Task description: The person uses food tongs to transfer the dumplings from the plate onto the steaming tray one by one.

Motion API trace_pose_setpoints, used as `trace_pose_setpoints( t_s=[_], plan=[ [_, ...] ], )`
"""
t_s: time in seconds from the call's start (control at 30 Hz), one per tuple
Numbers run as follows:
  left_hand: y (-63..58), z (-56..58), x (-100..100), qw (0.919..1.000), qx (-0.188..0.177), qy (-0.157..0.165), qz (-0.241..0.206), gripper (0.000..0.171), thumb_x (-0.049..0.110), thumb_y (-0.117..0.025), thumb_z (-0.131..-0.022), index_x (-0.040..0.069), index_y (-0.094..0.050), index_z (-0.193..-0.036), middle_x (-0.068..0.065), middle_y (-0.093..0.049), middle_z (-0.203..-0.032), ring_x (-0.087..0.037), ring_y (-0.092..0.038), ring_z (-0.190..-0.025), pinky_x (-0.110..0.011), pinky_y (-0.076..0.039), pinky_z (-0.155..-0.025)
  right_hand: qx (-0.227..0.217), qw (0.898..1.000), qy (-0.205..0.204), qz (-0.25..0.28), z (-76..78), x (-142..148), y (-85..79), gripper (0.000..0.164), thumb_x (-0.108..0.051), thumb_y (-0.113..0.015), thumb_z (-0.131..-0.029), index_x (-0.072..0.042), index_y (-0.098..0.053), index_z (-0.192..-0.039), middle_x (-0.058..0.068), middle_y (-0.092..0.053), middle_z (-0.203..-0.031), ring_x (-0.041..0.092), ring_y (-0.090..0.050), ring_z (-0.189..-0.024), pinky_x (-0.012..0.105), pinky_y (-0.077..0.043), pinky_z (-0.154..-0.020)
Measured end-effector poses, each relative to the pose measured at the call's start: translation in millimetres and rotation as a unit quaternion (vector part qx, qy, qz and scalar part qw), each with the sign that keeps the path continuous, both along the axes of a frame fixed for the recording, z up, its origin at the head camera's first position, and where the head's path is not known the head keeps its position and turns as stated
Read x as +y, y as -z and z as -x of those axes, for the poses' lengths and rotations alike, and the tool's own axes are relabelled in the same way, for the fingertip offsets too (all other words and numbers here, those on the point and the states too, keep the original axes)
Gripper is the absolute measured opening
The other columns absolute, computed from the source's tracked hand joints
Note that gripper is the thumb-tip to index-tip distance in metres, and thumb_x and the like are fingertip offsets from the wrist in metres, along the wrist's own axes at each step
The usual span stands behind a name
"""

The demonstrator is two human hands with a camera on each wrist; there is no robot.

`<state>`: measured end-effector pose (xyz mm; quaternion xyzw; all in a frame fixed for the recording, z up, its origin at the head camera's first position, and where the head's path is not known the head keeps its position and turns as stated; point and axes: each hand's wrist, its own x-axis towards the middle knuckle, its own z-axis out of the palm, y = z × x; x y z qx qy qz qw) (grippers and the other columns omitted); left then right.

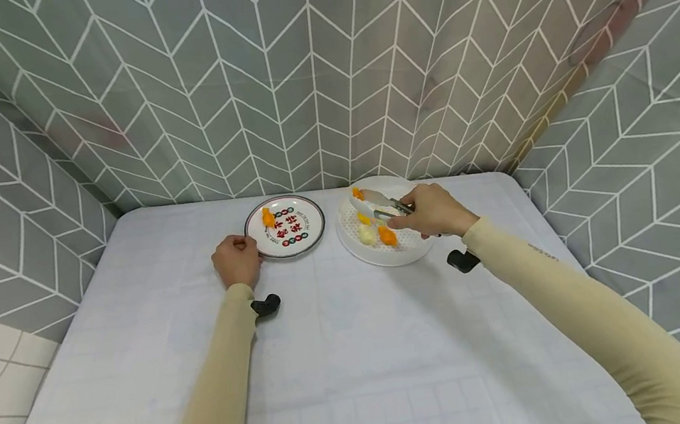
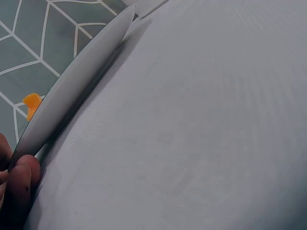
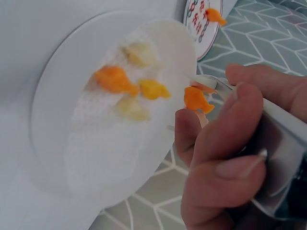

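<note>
My left hand (image 1: 236, 260) pinches the near-left rim of a white plate (image 1: 314, 224) with red lettering. In the left wrist view, the plate (image 2: 81, 81) appears edge-on, with fingertips (image 2: 26, 172) at its rim. An orange fish-shaped piece (image 1: 267, 217) lies on it. My right hand (image 1: 433, 210) grips metal tongs (image 1: 386, 199) over a round white perforated tray (image 1: 378, 258). At the tongs' tips is an orange piece (image 3: 197, 99); whether they clamp it, I cannot tell. Another orange piece (image 3: 115, 79), a yellow one (image 3: 153, 89) and pale ones (image 3: 132, 109) rest in the tray.
A white cloth (image 1: 333, 356) covers the table. Grey patterned curtains (image 1: 300, 102) stand behind it and along the sides. The plate and the tray sit side by side near the table's far edge, with a narrow gap between them.
</note>
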<state>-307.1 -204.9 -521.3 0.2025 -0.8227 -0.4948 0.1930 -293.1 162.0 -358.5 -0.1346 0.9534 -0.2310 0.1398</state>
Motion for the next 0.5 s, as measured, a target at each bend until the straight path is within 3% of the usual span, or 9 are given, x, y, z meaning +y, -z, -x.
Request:
trace_pose_setpoints(
  t_s=[0.1, 0.5],
  plan=[
    [1.4, -0.7, 2, 1.0, -0.005, 0.002, -0.004, 0.024, 0.019, -0.055, -0.097, 0.001, -0.068, -0.107, -0.012, -0.069, -0.081, -0.015, -0.063, -0.053, -0.022, -0.051, -0.047, -0.002, 1.0, 0.006, -0.009, -4.0, 14, -1.7, 0.032, -0.044, -0.073, -0.086, -0.013, -0.071, -0.093, -0.003, -0.048, -0.053, 0.021, -0.06, -0.052, 0.027, -0.039, -0.043],
    [-0.5, 1.1, -1, 1.0, -0.004, 0.0, -0.006, 0.025, 0.019, -0.055, -0.097, 0.001, -0.067, -0.108, -0.013, -0.069, -0.085, -0.014, -0.064, -0.054, -0.02, -0.052, -0.048, -0.021, 0.998, 0.035, -0.041, -18.0, 62, -3.2, 0.034, -0.046, -0.071, -0.086, -0.014, -0.071, -0.099, 0.002, -0.056, -0.061, 0.022, -0.06, -0.055, 0.027, -0.041, -0.045]
  ],
)
